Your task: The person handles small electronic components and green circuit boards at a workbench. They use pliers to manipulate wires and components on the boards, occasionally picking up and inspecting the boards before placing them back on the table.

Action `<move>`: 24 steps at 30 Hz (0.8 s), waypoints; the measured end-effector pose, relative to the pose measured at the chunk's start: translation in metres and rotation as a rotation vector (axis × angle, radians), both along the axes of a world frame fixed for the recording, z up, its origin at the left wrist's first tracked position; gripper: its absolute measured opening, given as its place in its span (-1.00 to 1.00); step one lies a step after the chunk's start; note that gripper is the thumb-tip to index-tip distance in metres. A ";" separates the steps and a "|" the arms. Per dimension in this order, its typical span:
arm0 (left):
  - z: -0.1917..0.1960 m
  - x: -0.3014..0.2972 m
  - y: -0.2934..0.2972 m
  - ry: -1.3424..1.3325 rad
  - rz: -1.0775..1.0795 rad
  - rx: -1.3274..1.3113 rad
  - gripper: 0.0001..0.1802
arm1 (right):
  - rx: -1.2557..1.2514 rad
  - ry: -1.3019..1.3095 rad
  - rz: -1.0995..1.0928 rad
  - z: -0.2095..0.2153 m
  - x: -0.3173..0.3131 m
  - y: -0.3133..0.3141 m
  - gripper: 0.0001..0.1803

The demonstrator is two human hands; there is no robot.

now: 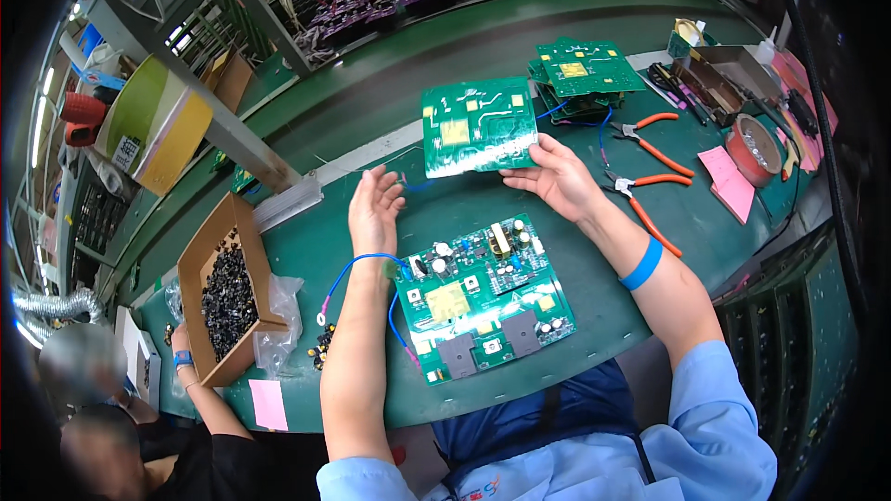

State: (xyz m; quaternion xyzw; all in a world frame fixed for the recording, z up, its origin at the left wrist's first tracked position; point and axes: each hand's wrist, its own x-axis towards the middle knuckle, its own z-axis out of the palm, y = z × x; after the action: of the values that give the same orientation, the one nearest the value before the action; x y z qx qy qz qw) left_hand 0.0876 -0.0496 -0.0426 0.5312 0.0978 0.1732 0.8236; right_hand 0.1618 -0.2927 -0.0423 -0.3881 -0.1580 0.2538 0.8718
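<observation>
A green circuit board (492, 111), tilted with its solder side showing, is pinched at its lower right corner by my right hand (561, 184). My left hand (373, 209) is raised left of that board, apart from it, palm turned inward, fingers loosely stretched with nothing in them. Under my hands a second circuit board (501, 311) lies component side up on the bench, with dark square parts, capacitors and blue wires (357, 260) ending in ring lugs. My left forearm passes beside its left edge. More boards (589, 70) are stacked behind my right hand.
Orange-handled pliers (650, 181) and cutters (664, 139) lie right, near a tape roll (754, 148) and pink notes (726, 186). A cardboard box (218, 269) of small black parts stands left. A co-worker's hand (179, 339) is beside it. A metal post (200, 93) rises far left.
</observation>
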 end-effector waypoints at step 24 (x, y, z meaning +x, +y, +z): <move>0.003 0.001 -0.009 0.093 -0.152 0.049 -0.72 | -0.119 -0.033 0.102 -0.005 -0.007 0.004 -0.75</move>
State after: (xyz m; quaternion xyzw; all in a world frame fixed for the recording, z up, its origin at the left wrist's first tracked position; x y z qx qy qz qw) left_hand 0.0884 -0.0590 -0.0396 0.5646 0.0911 0.0876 0.8156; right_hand 0.1543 -0.2883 -0.0474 -0.4350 -0.1763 0.3005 0.8303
